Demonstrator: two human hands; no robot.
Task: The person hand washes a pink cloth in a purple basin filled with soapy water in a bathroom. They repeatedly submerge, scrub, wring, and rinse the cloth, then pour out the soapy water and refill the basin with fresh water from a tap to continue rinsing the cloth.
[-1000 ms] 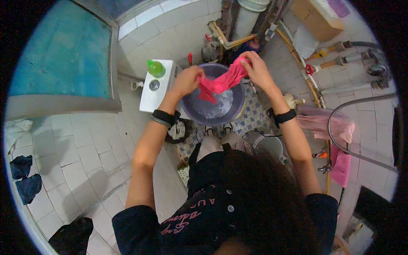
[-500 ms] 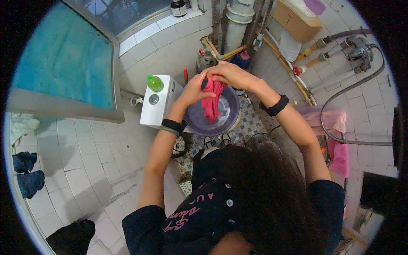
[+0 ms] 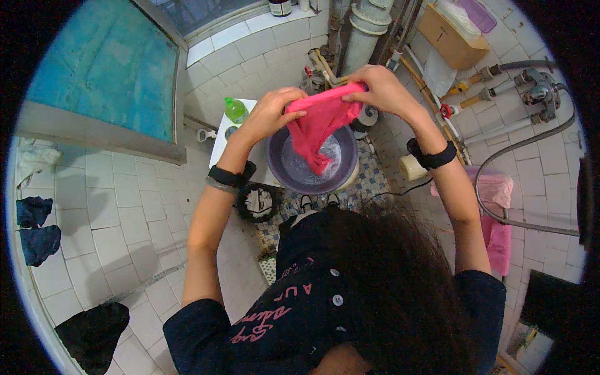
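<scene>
A wet-looking pink garment [image 3: 319, 125] is stretched by its top edge between my two hands, its lower part hanging down over the basin. My left hand [image 3: 273, 114] pinches the left end of that edge between thumb and fingers. At the other end my right hand [image 3: 378, 90] grips the edge, thumb in front. Below hangs the round purple basin [image 3: 275, 164], holding cloudy, sudsy water; whether the garment's tip touches the water I cannot tell.
To the left of the basin, a green bottle [image 3: 235, 110] stands on a white box-like unit [image 3: 219, 147]. A bin with a black liner [image 3: 256, 203] is near my feet. Pipes and a shower hose [image 3: 500, 150] run along the right wall, beside pink towels [image 3: 497, 231].
My hands have moved apart, and the right one went up and to the right. The bunched pink garment is now spread out between them, higher above the basin.
</scene>
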